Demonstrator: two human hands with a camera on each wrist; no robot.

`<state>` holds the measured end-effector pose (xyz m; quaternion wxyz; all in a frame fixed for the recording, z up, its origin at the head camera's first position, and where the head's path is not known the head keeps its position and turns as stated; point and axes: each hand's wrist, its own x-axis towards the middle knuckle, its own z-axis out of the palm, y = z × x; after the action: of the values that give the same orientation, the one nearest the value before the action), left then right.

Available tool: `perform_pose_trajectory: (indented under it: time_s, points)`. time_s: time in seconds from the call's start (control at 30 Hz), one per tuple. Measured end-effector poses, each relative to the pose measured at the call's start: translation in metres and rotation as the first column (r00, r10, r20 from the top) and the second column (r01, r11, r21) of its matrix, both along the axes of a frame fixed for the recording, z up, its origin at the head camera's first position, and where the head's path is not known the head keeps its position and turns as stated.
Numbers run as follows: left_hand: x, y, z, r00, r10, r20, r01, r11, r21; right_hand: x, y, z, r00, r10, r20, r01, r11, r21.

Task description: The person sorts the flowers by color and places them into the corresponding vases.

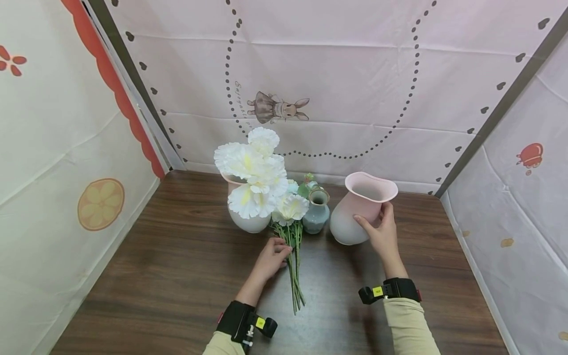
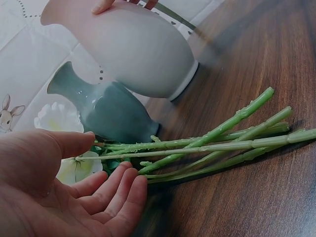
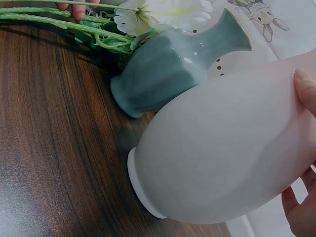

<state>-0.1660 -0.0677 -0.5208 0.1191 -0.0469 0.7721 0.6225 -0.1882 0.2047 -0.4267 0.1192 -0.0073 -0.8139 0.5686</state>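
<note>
My right hand (image 1: 382,231) grips a pink-and-white vase (image 1: 355,217) by its right side, thumb on the front and fingers round the back. In the right wrist view the vase's pale round body (image 3: 212,153) fills much of the picture. Beside the green stems (image 1: 294,266) of an artificial flower bunch is my left hand (image 1: 271,257). The left wrist view shows those stems (image 2: 212,148) passing between the thumb and the loosely extended fingers (image 2: 111,197). White blooms (image 1: 290,208) top the bunch, lying toward the back of the table.
A small blue-green vase (image 1: 316,217) stands between the bunch and the gripped vase. Left of it, another pink-and-white vase (image 1: 249,224) sits behind large white flowers (image 1: 257,172). Printed cloth walls (image 1: 328,98) enclose the brown wooden table (image 1: 177,276) at the back and sides.
</note>
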Motion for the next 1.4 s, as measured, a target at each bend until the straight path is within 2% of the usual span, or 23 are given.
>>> perform_pose_trajectory:
  time_s: [0.1, 0.23, 0.33, 0.43, 0.5, 0.67, 0.9, 1.1, 1.4]
  points:
    - [-0.001, 0.001, -0.001, 1.0, 0.001, -0.001, -0.001, 1.0, -0.008, 0.0, 0.001, -0.001, 1.0, 0.004, -0.003, -0.004, 1.0, 0.0]
    - [0.008, 0.002, 0.024, 1.0, -0.02, -0.005, 0.02, 1.0, -0.012, -0.002, 0.001, -0.003, 1.0, 0.005, -0.002, -0.005, 1.0, 0.006]
    - [0.009, 0.003, 0.027, 1.0, -0.029, -0.003, 0.029, 1.0, -0.011, -0.01, 0.007, -0.017, 1.0, 0.003, -0.01, -0.003, 1.0, 0.003]
    - [0.002, 0.003, 0.006, 1.0, -0.023, -0.004, 0.023, 1.0, -0.018, -0.018, 0.014, -0.033, 1.0, 0.002, -0.021, -0.002, 1.0, 0.001]
    - [-0.001, 0.003, 0.001, 1.0, -0.014, -0.004, 0.014, 1.0, -0.021, -0.021, 0.016, -0.039, 1.0, 0.0, -0.025, 0.0, 1.0, 0.002]
    - [-0.002, 0.003, 0.001, 1.0, -0.009, 0.008, 0.009, 1.0, -0.018, -0.022, 0.017, -0.041, 1.0, -0.007, -0.025, 0.007, 1.0, 0.001]
    - [-0.003, 0.004, 0.001, 1.0, 0.002, -0.012, -0.002, 1.0, -0.027, -0.023, 0.017, -0.042, 1.0, -0.014, -0.028, 0.014, 1.0, 0.004]
    - [-0.005, 0.005, -0.003, 1.0, 0.013, -0.018, -0.014, 1.0, -0.022, -0.02, 0.016, -0.037, 1.0, -0.006, -0.004, 0.006, 1.0, 0.003]
    - [-0.005, 0.004, -0.005, 1.0, 0.007, -0.027, -0.008, 1.0, -0.018, -0.002, 0.002, -0.003, 1.0, 0.004, 0.019, -0.005, 1.0, 0.007]
